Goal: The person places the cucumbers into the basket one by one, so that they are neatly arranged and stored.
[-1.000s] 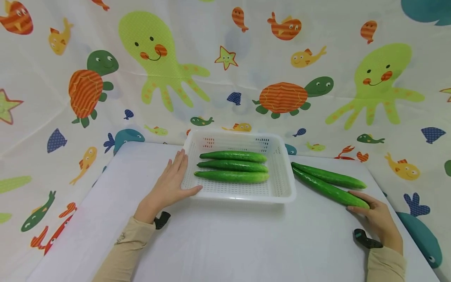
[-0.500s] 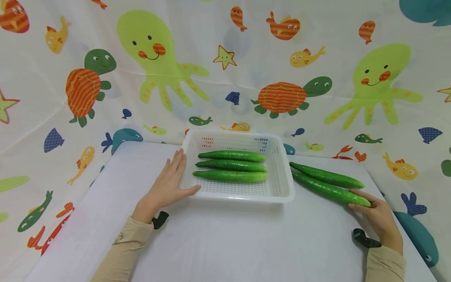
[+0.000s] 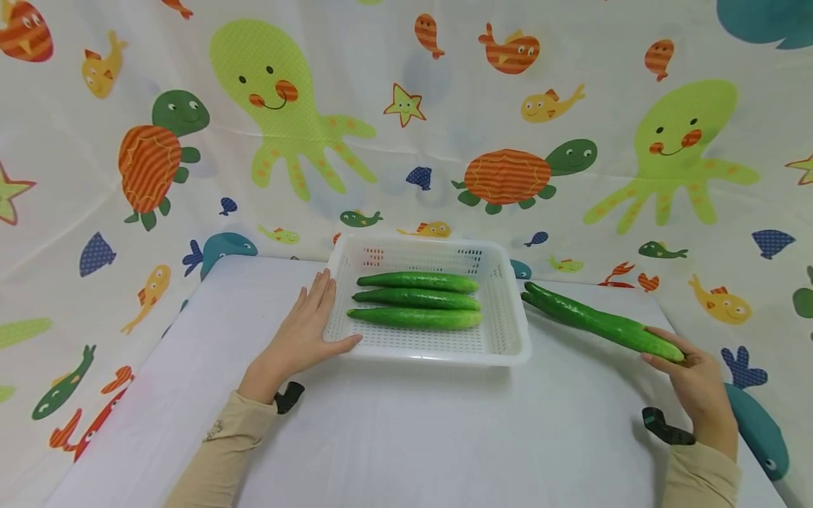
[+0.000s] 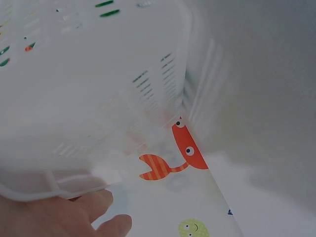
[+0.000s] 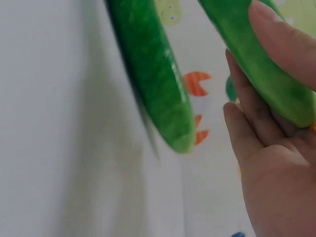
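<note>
A white perforated plastic basket (image 3: 438, 358) stands at the back of the table. Three cucumbers (image 3: 416, 318) lie side by side inside it. My left hand (image 3: 300, 335) rests at the basket's left end, its fingers straight along the side and the thumb near the front rim. At the right, my right hand (image 3: 701, 384) pinches the thick end of a cucumber (image 3: 597, 323) between thumb and fingers, raised off the table. One more cucumber (image 5: 153, 74) lies beneath and behind it, mostly covered in the head view but plain in the right wrist view.
A white-covered table (image 3: 406, 437) stretches in front of the basket. Behind it hangs a curtain (image 3: 381, 70) printed with sea animals. Each wrist carries a small black camera (image 3: 667, 427).
My right hand has lifted the front cucumber and shifted slightly right and back; the cucumber now overlaps the other one in the head view. The left hand and basket stay put.
</note>
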Motion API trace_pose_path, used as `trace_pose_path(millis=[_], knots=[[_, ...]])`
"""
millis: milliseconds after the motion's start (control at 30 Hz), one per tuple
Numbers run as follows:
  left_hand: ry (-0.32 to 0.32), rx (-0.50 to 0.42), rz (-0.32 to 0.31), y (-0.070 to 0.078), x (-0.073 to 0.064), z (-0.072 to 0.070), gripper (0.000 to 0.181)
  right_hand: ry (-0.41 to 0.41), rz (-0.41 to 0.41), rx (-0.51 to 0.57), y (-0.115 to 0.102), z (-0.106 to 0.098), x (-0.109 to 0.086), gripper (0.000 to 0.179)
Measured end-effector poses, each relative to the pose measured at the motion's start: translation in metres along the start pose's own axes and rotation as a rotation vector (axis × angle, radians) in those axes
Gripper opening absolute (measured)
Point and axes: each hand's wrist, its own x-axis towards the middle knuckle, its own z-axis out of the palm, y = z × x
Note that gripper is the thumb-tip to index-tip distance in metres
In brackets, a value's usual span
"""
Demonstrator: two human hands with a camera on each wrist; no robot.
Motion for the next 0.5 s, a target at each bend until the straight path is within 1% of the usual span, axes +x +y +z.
trace_pose_path(millis=[100,133,167,267,300,400,500], knots=[[-0.003,0.000,-0.001,0.000,0.000,0.000,0.113,0.045,-0.031,0.042,-0.013,0.001,-0.002,0.062],[-0.003,0.001,-0.001,0.000,0.000,0.000,0.113,0.057,-0.044,0.074,-0.018,0.002,-0.003,0.061],[-0.004,0.000,-0.001,0.000,0.000,0.000,0.113,0.065,-0.061,0.123,-0.023,0.004,-0.004,0.060],[-0.004,-0.003,0.000,0.000,0.000,0.000,0.113,0.062,-0.122,0.329,-0.037,0.011,-0.006,0.058],[-0.004,-0.005,0.000,0.000,0.000,0.000,0.113,0.061,-0.145,0.372,-0.041,0.014,-0.006,0.057],[-0.005,-0.007,-0.001,0.000,0.000,0.000,0.113,0.043,-0.250,0.507,-0.054,0.025,-0.008,0.056],[-0.010,-0.010,-0.004,0.001,0.000,0.000,0.114,0.032,-0.364,0.584,-0.066,0.038,-0.009,0.055]])
